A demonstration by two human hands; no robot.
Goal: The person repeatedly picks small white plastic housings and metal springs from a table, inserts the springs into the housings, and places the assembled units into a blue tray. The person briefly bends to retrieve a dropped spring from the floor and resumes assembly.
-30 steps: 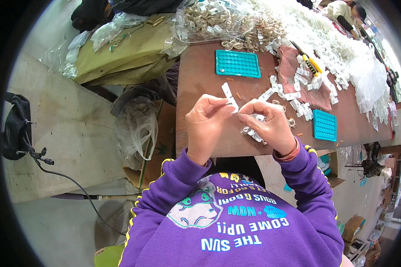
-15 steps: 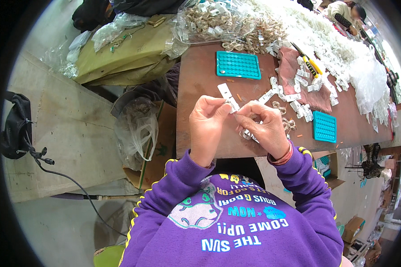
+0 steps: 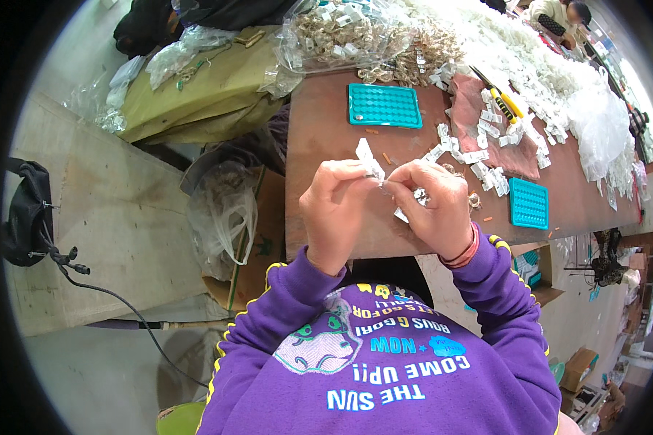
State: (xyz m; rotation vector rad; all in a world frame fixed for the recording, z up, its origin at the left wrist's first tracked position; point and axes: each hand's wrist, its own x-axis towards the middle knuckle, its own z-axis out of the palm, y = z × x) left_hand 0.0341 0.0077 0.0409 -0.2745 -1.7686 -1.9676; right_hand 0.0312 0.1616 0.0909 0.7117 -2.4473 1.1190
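My left hand (image 3: 334,206) pinches a small white card tag (image 3: 365,152) between thumb and fingertips, and the tag sticks up above the grip. Close beside it, my right hand (image 3: 441,206) is closed, with thumb and forefinger meeting at the lower end of the tag. What those fingertips hold is too small to make out. Under the right palm shows another white tag (image 3: 401,214) with a shiny piece by it. Gold-coloured loops (image 3: 474,201) lie partly hidden behind that hand.
Two teal moulded trays (image 3: 384,106) (image 3: 529,203) lie on the brown table (image 3: 319,145). Yellow-and-black pliers (image 3: 508,107) rest on a pink cloth (image 3: 471,98) among white tags. Bagged tagged pieces (image 3: 341,36) and a large white heap (image 3: 515,58) fill the back. A person (image 3: 559,18) sits far right.
The white tag in my left hand has tilted and turned more edge-on. My right hand has rolled slightly over the loops, covering more of them. The fingertips stay close together.
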